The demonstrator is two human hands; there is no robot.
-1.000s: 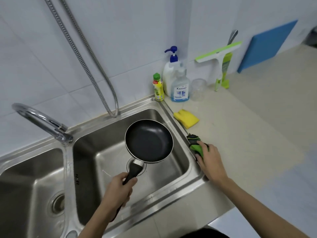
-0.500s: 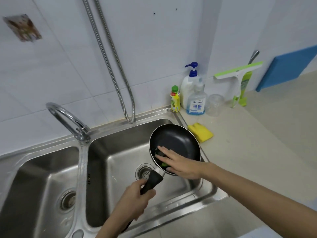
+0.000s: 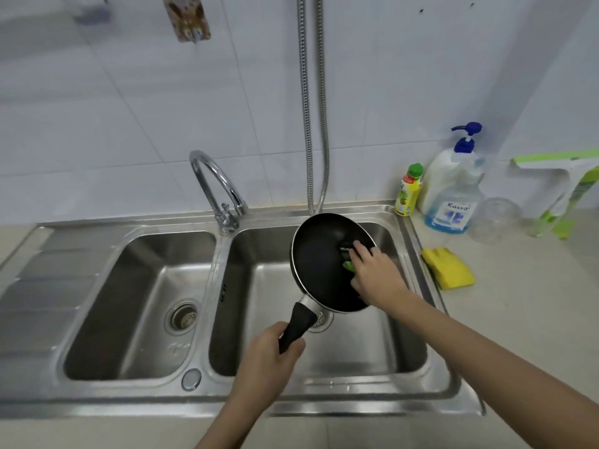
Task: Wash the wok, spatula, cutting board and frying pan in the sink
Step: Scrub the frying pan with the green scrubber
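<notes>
A black frying pan (image 3: 319, 264) is held tilted over the right basin of the steel double sink (image 3: 324, 406). My left hand (image 3: 267, 361) grips its black handle (image 3: 296, 327). My right hand (image 3: 377, 273) presses a green scrub sponge (image 3: 348, 265) against the inside of the pan, on its right side; most of the sponge is hidden under my fingers. The wok, spatula and cutting board are out of view.
A curved tap (image 3: 215, 184) stands behind the divider, and a metal shower hose (image 3: 312, 124) hangs down the tiled wall. On the counter to the right are a yellow sponge (image 3: 449, 268), a small green-capped bottle (image 3: 409, 189), a pump soap bottle (image 3: 453, 186), a clear glass (image 3: 494, 218) and a green squeegee (image 3: 564, 189).
My right hand picked the green sponge off the sink's right rim, brought it into the pan, and has since slid it toward the pan's far right. The view has shifted left.
</notes>
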